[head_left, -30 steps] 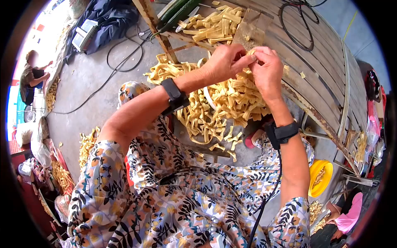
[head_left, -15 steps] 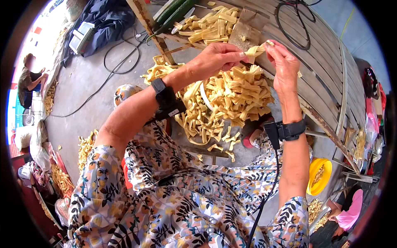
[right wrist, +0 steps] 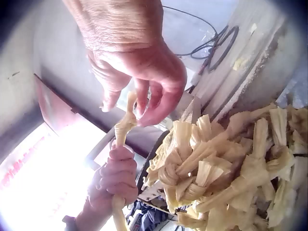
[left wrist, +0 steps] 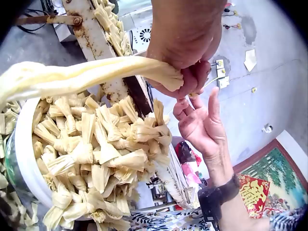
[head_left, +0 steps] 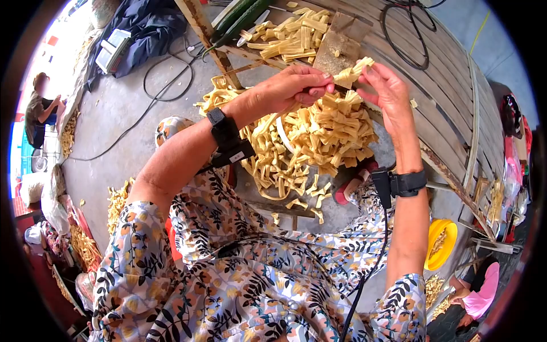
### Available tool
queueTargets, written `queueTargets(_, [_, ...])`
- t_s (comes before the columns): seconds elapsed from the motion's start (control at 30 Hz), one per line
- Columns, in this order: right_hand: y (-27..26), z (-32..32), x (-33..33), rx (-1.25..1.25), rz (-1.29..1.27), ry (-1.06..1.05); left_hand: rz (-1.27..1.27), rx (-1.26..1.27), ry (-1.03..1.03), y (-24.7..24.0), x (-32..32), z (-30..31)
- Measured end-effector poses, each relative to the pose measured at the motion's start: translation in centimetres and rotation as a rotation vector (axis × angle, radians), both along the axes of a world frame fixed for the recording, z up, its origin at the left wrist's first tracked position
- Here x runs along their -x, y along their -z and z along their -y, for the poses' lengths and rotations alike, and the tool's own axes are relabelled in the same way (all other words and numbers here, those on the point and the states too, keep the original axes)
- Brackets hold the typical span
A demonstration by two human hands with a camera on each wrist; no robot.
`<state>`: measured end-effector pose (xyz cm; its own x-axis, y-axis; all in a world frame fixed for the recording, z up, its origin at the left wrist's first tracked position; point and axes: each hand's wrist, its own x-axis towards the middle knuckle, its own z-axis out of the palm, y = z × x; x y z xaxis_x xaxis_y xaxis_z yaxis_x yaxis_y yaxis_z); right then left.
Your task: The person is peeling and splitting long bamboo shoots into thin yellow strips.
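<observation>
My left hand (head_left: pixel 299 86) grips a long pale-yellow strip (left wrist: pixel 72 77), which looks like tofu skin; its loose length trails away in the left wrist view. A knot (right wrist: pixel 126 124) in the strip stands out beyond the left fist, its short flared end (head_left: pixel 364 64) at the right fingers. My right hand (head_left: pixel 390 97) has its thumb spread away from its fingers, around that flared end without squeezing it. Below both hands, a heap of similar knots (head_left: pixel 336 134) fills a white-rimmed tub (left wrist: pixel 26 149).
A slatted wooden platform (head_left: pixel 444 108) with a rusty edge stands ahead, bearing cut strips (head_left: pixel 293 37), a small board (head_left: pixel 342 43), cucumbers (head_left: pixel 242 25) and a black cable (head_left: pixel 393 40). A yellow bucket (head_left: pixel 430 251) is at the right. People sit at far left and lower right.
My hands were together, then drew apart with the knot stretched between them. Since then the right fingers have loosened from the knot's end, and the left hand has shifted slightly left and down.
</observation>
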<state>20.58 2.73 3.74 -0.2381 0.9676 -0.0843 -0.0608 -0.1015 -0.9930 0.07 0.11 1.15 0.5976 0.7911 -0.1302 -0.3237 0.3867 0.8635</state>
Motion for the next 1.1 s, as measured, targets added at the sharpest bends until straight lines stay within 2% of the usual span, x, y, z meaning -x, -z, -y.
queueTargets(0.1, [-0.1, 0.8, 1.0, 0.031, 0.065, -0.171, 0.056, 0.032, 0.067, 0.2, -0.1, -0.1])
queueTargets(0.2, [1.5, 0.7, 1.8, 0.035, -0.118, -0.216, 0.044, 0.060, 0.093, 0.0, -0.1, 0.0])
queueTargets(0.3, [1.1, 0.6, 1.7, 0.022, -0.186, -0.109, 0.045, 0.068, 0.107, -0.1, 0.4, -0.2])
queueTargets(0.43, [1.3, 0.4, 1.4, 0.089, -0.183, -0.068, 0.062, 0.098, 0.137, 0.0, 0.8, -0.5])
queueTargets(0.53, [0.5, -0.4, 1.4, 0.158, -0.139, 0.017, -0.394, -0.195, 0.005, -2.0, 0.9, -0.6])
queueTargets(0.63, [0.1, -2.5, 0.5, 0.031, -0.106, 0.098, -0.632, -0.737, -0.120, -1.4, 1.5, -3.1])
queueTargets(0.67, [-0.1, -3.2, 0.5, 0.020, -0.064, 0.115, -0.661, -0.633, -0.177, -1.2, 1.6, -3.9])
queueTargets(0.77, [0.8, -5.3, 1.4, -0.044, -0.074, 0.219, -0.858, -0.815, -0.389, -1.6, 1.6, -6.7])
queueTargets(0.83, [1.5, -6.9, 1.5, -0.033, -0.126, 0.241, -0.817, -0.799, -0.455, -0.9, 1.2, -8.6])
queueTargets(1.1, [3.6, -9.0, 2.5, -0.058, -0.167, 0.328, -0.844, -0.761, -0.550, 0.5, 0.5, -10.8])
